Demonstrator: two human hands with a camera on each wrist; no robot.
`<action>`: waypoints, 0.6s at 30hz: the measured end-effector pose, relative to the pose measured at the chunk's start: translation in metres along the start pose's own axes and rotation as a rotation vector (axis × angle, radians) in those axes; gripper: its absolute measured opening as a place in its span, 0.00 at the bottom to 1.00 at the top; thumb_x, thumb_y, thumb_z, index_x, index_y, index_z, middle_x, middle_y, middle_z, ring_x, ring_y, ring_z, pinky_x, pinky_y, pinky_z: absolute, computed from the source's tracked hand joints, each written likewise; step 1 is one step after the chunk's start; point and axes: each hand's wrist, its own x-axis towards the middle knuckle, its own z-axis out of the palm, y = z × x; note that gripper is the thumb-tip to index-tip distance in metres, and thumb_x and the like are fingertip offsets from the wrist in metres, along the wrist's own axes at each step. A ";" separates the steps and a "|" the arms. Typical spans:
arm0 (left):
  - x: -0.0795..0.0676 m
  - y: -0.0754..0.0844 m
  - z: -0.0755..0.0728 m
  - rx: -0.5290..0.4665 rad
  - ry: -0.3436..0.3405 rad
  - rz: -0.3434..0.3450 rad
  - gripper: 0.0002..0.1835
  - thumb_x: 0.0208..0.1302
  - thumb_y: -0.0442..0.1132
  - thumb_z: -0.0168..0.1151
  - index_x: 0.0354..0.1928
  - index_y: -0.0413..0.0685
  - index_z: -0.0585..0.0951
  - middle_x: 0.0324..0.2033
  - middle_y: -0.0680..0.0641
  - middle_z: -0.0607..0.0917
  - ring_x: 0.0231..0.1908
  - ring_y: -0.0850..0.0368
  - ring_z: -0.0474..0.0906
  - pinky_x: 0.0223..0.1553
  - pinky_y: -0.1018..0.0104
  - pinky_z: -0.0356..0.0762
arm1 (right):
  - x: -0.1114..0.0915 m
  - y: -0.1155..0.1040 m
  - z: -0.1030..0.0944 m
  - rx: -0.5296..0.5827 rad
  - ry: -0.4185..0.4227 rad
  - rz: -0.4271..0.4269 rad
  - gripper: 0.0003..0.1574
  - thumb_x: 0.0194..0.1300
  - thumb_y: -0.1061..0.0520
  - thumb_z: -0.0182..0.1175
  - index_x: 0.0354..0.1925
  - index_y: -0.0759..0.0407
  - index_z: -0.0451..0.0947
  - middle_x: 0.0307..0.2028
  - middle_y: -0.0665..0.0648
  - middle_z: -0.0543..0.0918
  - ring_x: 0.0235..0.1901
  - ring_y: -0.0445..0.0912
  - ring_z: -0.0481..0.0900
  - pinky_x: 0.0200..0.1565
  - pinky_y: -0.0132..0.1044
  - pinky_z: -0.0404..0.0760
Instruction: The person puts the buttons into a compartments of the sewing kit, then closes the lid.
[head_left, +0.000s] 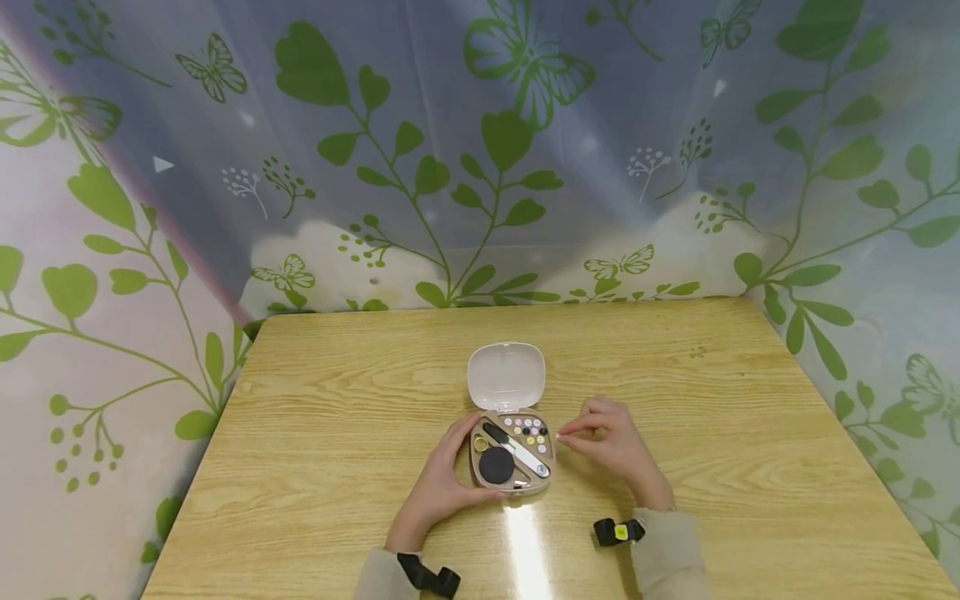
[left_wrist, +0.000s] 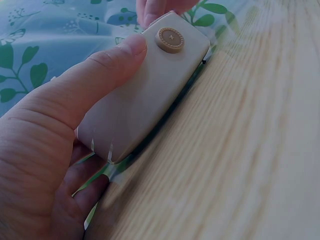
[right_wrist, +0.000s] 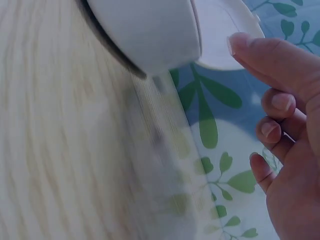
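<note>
A small beige sewing box (head_left: 551,467) stands open on the table, its pale lid (head_left: 507,377) tipped back. My left hand (head_left: 442,482) grips it from the left, fingers along the far side and thumb at the front, near a brown button-shaped catch (left_wrist: 170,39). Inside lie several small buttons (head_left: 531,440), a white tool with a black end (head_left: 528,459), a round black piece (head_left: 496,465) and a gold ring (head_left: 481,443). My right hand (head_left: 611,437) is just right of the box, thumb and forefinger tips together on a tiny pale button (head_left: 559,436). In the right wrist view, its other fingers curl loosely.
The wood-grain table (head_left: 330,417) spreads around the box on every side. A leaf-patterned curtain (head_left: 480,167) hangs behind the table and along both sides. Dark wrist cameras are strapped at the left wrist (head_left: 427,575) and the right wrist (head_left: 618,532).
</note>
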 end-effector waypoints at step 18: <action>-0.001 0.000 0.000 0.018 -0.004 0.025 0.63 0.35 0.51 0.86 0.76 0.56 0.60 0.72 0.53 0.64 0.72 0.52 0.58 0.71 0.47 0.58 | 0.008 0.040 0.036 -0.021 -0.123 0.005 0.09 0.45 0.63 0.78 0.27 0.53 0.89 0.21 0.48 0.74 0.28 0.38 0.67 0.38 0.35 0.59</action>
